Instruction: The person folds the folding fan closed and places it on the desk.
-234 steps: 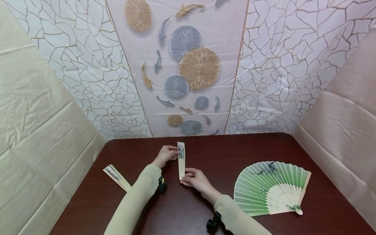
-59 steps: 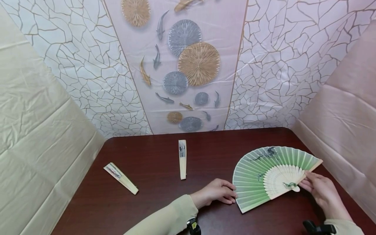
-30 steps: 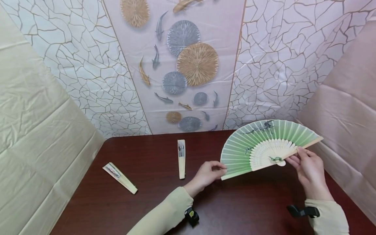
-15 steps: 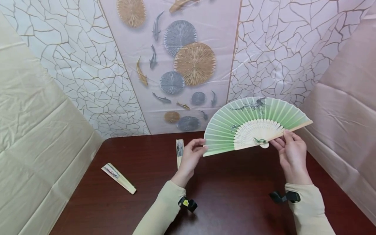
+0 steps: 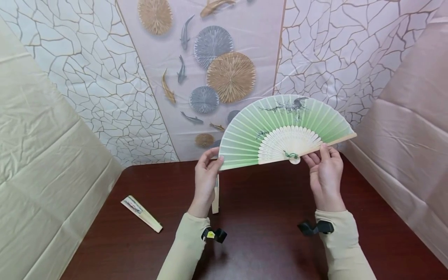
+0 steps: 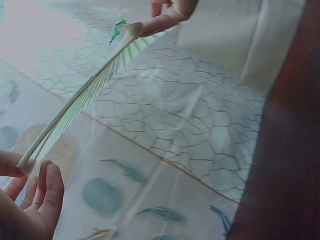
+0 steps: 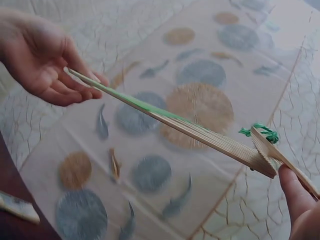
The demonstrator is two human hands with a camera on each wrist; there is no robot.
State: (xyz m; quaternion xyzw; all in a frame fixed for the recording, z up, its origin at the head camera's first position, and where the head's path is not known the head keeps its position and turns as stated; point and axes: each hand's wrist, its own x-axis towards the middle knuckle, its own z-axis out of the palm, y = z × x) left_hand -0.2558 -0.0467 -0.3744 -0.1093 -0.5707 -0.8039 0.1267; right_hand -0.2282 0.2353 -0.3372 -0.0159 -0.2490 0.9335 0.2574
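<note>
A green folding fan (image 5: 290, 116), spread wide, is held up above the table between both hands. Dark branches and a bird are printed on its leaf, and a green cord is tied at the pivot. My left hand (image 5: 205, 182) pinches the left end of the leaf between thumb and fingers. Near the pivot, my right hand (image 5: 325, 175) grips the right outer rib, thumb in front and fingers behind. In the left wrist view the fan (image 6: 82, 95) appears nearly edge-on. The right wrist view shows the fan (image 7: 170, 117) from below, its ribs stacked.
A folded fan (image 5: 141, 214) with a printed leaf lies at the left of the dark red table (image 5: 266, 241). Another folded fan (image 5: 215, 198) lies behind my left hand, partly hidden. A patterned cloth (image 5: 199, 62) hangs at the back, with plain cloth sides.
Earlier my hands were at a folded fan in the middle. Since then they have taken the green fan from the right of the table, lifted it, and carried it left towards the centre.
</note>
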